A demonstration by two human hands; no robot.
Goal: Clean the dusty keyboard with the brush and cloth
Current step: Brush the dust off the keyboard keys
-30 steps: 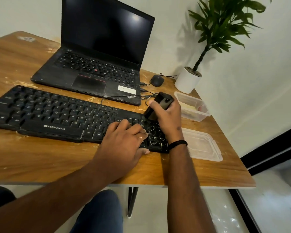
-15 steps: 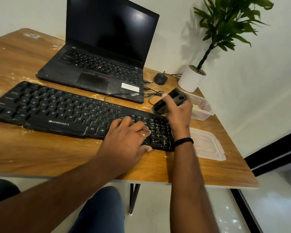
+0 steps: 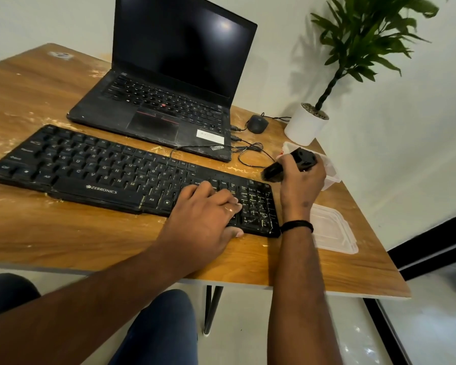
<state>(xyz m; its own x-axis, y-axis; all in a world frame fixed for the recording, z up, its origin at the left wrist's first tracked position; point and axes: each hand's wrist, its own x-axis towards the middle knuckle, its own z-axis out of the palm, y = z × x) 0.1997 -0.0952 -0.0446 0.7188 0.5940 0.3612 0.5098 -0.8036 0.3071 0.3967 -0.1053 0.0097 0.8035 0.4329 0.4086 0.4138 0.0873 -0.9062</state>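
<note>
A long black dusty keyboard (image 3: 100,175) lies across the wooden table (image 3: 90,241). My left hand (image 3: 208,214) rests flat on its right part, fingers spread over the keys beside the number pad. My right hand (image 3: 300,185) is raised off the keyboard's far right corner and grips a black brush (image 3: 287,164), bristles pointing left and down, hanging just above the table behind the number pad. No cloth is in view.
A black laptop (image 3: 163,101) stands open behind the keyboard, with a mouse (image 3: 257,123) and looped cable (image 3: 248,154) to its right. A clear plastic container (image 3: 329,167) and its lid (image 3: 332,230) sit near the table's right edge, by a potted plant (image 3: 307,123).
My right hand has lifted the brush off the number pad and carried it right and away, toward the plastic container. My left hand has stayed on the keys.
</note>
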